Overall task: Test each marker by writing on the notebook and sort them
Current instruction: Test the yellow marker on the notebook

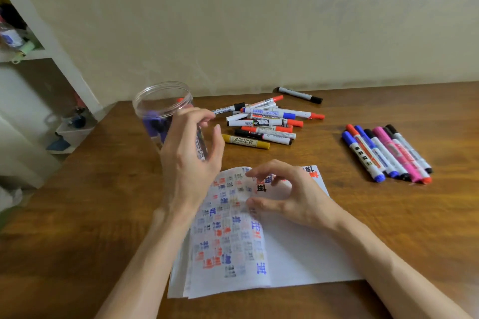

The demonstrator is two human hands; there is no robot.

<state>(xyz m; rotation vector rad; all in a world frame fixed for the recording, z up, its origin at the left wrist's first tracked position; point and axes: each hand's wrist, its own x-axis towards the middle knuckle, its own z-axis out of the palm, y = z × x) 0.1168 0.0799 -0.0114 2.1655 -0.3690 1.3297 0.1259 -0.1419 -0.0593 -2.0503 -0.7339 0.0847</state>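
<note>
Centrally, the notebook (298, 254) lies open on the tabletop (414, 215), at its near edge. The left page is crowded with rows of small test characters in red, blue, black and faded grey. The right page is mostly white, with a few bold marks along its top.

Right hand (287, 194): over the upper pages, fingers curled, thumb and forefinger apart in a C, nothing visibly held.

Left hand (191, 153): raised in front of a clear plastic jar (166, 109), fingers loosely bent and spread, gripping nothing that can be made out. The jar stands at the notebook's far left and holds blurred purple and dark items.

Loose pile of markers (267, 122): beyond the notebook, white barrels with red, blue and black caps. A yellow permanent marker (245, 141) lies at its near edge.

Row of markers (386, 153): to the right, side by side, in blue, red, black and pink.

Single black-capped marker (300, 94): apart, by the wall.

Shelf (26, 54): far left, its contents blurred.
</note>
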